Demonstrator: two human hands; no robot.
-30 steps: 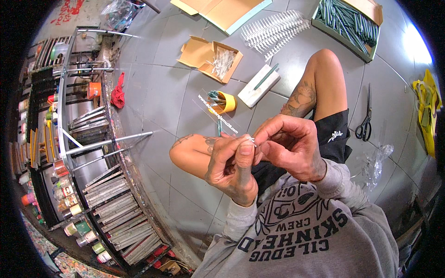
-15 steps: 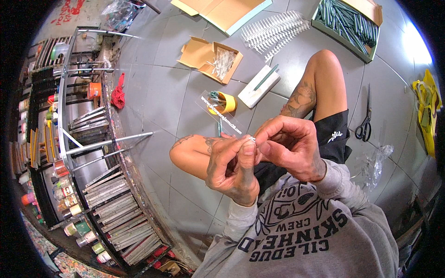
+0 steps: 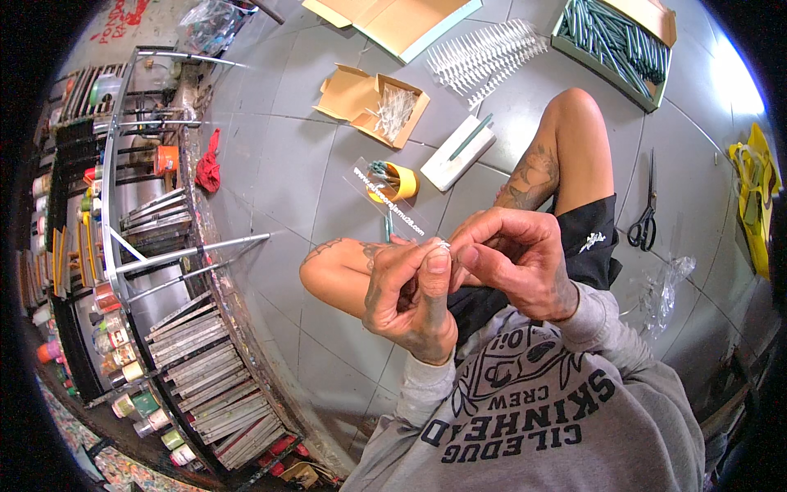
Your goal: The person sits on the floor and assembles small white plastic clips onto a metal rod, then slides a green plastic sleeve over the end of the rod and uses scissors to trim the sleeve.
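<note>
My left hand (image 3: 414,291) is closed, thumb against fingers, pinching a clear plastic strip (image 3: 389,201) with white print that slants up and away to the left. At its near end a tiny whitish piece (image 3: 443,244) shows above the thumb. My right hand (image 3: 516,262) meets the left at the fingertips, its thumb and forefinger pinched together; what they grip is too small to make out. Beyond the strip stands a yellow cup (image 3: 402,182) with dark green pens in it. Beside the cup, one dark green pen (image 3: 471,137) lies on a white block (image 3: 457,154).
An open carton (image 3: 336,104) of clear plastic pieces, rows of white-and-clear pieces (image 3: 484,61) and a box of green pens (image 3: 611,45) lie on the tiles. Black scissors (image 3: 645,215) and crumpled clear plastic (image 3: 668,295) are at right. A metal-framed rack (image 3: 115,193) with jars lines the left.
The clear strip has tilted slightly, its far end shifting a little up and left. Both hands stay almost in place, fingertips together.
</note>
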